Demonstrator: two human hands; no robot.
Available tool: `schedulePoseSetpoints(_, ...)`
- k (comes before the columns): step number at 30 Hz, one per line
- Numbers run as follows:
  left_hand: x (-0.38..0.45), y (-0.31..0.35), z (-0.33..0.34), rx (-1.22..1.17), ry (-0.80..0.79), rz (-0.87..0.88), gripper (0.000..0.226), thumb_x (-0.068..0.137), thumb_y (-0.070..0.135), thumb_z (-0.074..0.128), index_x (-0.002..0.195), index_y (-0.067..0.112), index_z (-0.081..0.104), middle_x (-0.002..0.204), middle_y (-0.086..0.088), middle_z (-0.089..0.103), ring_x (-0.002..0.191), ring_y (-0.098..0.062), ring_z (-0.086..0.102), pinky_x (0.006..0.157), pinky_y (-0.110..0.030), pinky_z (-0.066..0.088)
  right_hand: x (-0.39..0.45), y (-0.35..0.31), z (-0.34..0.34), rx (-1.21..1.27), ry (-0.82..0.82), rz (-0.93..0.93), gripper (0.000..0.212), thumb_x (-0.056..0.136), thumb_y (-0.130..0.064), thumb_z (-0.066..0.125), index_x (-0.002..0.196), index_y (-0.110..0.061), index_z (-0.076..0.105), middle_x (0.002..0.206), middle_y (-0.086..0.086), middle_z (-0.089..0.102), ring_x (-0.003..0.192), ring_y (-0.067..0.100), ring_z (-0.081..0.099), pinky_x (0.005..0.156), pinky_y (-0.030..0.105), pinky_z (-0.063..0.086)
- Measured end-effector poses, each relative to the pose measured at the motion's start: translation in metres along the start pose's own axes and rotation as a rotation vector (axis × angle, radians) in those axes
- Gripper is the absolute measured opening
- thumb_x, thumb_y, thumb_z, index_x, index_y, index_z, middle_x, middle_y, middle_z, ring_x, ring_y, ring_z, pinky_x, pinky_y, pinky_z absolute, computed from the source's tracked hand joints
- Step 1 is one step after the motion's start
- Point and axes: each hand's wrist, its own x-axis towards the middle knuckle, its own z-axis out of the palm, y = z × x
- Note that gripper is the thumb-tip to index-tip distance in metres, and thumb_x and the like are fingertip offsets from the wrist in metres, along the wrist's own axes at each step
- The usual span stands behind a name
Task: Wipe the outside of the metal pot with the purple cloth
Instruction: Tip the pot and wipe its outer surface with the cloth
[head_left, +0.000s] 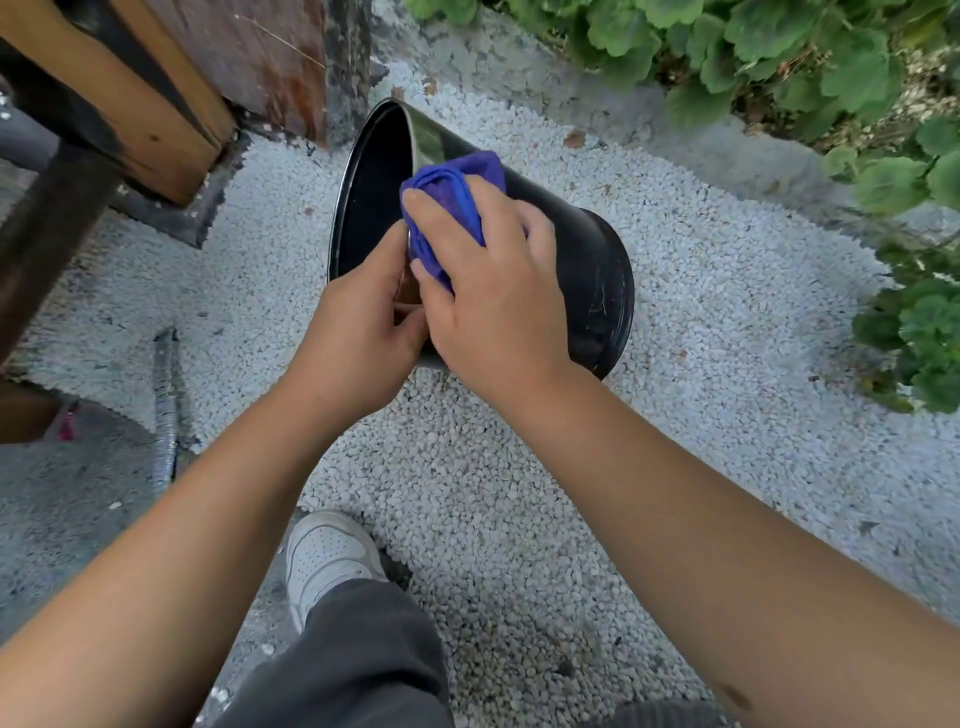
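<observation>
A dark shiny metal pot (587, 270) is held tipped on its side above white gravel, with its open mouth facing left and its base to the right. My left hand (358, 332) grips the near rim at the mouth. My right hand (493, 291) presses a folded purple cloth (457, 192) against the pot's upper outer wall near the rim. The hands touch each other at the rim. Part of the pot's near side is hidden behind both hands.
White gravel (727, 338) covers the ground. Wooden beams and a rusty panel (156, 104) stand at the upper left. Green leafy plants (805, 62) line the top and right. A grey corrugated hose (165, 405) lies at left. My white shoe (327, 556) is below the hands.
</observation>
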Motion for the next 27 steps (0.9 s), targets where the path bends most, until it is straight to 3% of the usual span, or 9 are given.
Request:
schedulePoseSetpoints(4, -0.004, -0.005, 0.0, 0.006, 0.009, -0.023, 0.06, 0.088, -0.001, 0.062, 0.136, 0.031, 0.047, 0.089, 0.02, 0.066, 0.078, 0.007, 0.062, 0.064, 0.0, 0.038, -0.011, 0.021, 0.009, -0.077, -0.058, 0.089, 0.042, 0.083, -0.02, 0.06, 0.125, -0.025, 0.064, 0.131, 0.007, 0.058, 0.1, 0.034, 0.05, 0.082, 0.035, 0.045)
schedulePoseSetpoints(7, -0.006, -0.011, -0.002, -0.006, 0.02, -0.035, 0.06, 0.09, 0.002, 0.061, 0.139, 0.033, 0.045, 0.096, 0.032, 0.065, 0.081, 0.009, 0.063, 0.065, 0.002, 0.038, -0.023, 0.047, 0.01, -0.122, -0.097, 0.203, 0.044, 0.084, -0.022, 0.06, 0.127, -0.029, 0.063, 0.133, 0.004, 0.056, 0.104, 0.035, 0.049, 0.072, 0.033, 0.046)
schedulePoseSetpoints(10, -0.012, -0.018, 0.002, 0.021, 0.098, -0.046, 0.065, 0.089, 0.005, 0.063, 0.142, 0.036, 0.043, 0.095, 0.04, 0.061, 0.081, 0.017, 0.06, 0.065, 0.005, 0.035, -0.031, 0.075, 0.008, -0.166, -0.134, 0.345, 0.045, 0.085, -0.024, 0.058, 0.129, -0.033, 0.059, 0.135, 0.001, 0.053, 0.107, 0.035, 0.048, 0.074, 0.039, 0.049)
schedulePoseSetpoints(13, -0.02, -0.025, 0.009, -0.029, 0.176, -0.098, 0.05, 0.088, 0.01, 0.067, 0.126, 0.039, 0.05, 0.095, 0.045, 0.061, 0.082, 0.018, 0.062, 0.069, 0.004, 0.037, -0.035, 0.098, 0.006, -0.198, -0.151, 0.479, 0.044, 0.088, -0.027, 0.055, 0.131, -0.036, 0.056, 0.138, -0.001, 0.05, 0.109, 0.034, 0.047, 0.075, 0.039, 0.047)
schedulePoseSetpoints(15, -0.026, -0.028, 0.012, 0.007, 0.12, -0.035, 0.049, 0.089, 0.016, 0.067, 0.126, 0.043, 0.05, 0.098, 0.045, 0.061, 0.085, 0.018, 0.062, 0.072, 0.0, 0.042, -0.037, 0.107, 0.006, -0.191, -0.141, 0.521, 0.044, 0.088, -0.028, 0.053, 0.131, -0.036, 0.056, 0.136, -0.001, 0.051, 0.108, 0.033, 0.048, 0.075, 0.038, 0.046)
schedulePoseSetpoints(19, -0.032, -0.034, 0.018, 0.137, -0.052, 0.009, 0.084, 0.087, 0.027, 0.07, 0.151, 0.044, 0.018, 0.098, 0.035, 0.06, 0.073, 0.015, 0.059, 0.066, -0.02, 0.048, -0.036, 0.118, 0.004, -0.153, -0.143, 0.608, 0.043, 0.089, -0.028, 0.052, 0.132, -0.035, 0.056, 0.132, 0.002, 0.053, 0.107, 0.033, 0.052, 0.082, 0.038, 0.044)
schedulePoseSetpoints(23, -0.03, -0.039, 0.022, 0.046, 0.001, -0.008, 0.055, 0.09, 0.018, 0.071, 0.129, 0.039, 0.039, 0.098, 0.052, 0.052, 0.084, 0.02, 0.057, 0.063, 0.0, 0.04, -0.021, 0.115, -0.012, 0.024, -0.096, 0.706, 0.045, 0.087, -0.025, 0.053, 0.131, -0.034, 0.058, 0.125, -0.003, 0.058, 0.109, 0.019, 0.055, 0.087, 0.025, 0.039)
schedulePoseSetpoints(25, -0.025, -0.034, 0.02, -0.018, 0.026, -0.028, 0.049, 0.089, 0.014, 0.071, 0.119, 0.043, 0.043, 0.097, 0.049, 0.055, 0.083, 0.015, 0.061, 0.064, 0.001, 0.039, 0.0, 0.094, -0.021, 0.103, -0.01, 0.638, 0.045, 0.083, -0.027, 0.054, 0.127, -0.034, 0.061, 0.119, -0.005, 0.061, 0.103, 0.015, 0.057, 0.085, 0.021, 0.039)
schedulePoseSetpoints(27, -0.015, -0.025, 0.019, -0.096, 0.066, -0.062, 0.046, 0.087, 0.014, 0.071, 0.108, 0.046, 0.046, 0.093, 0.04, 0.061, 0.076, 0.007, 0.064, 0.064, -0.002, 0.041, 0.02, 0.057, -0.026, 0.166, 0.023, 0.435, 0.045, 0.078, -0.028, 0.055, 0.122, -0.032, 0.065, 0.111, -0.004, 0.064, 0.094, 0.018, 0.06, 0.079, 0.028, 0.047)
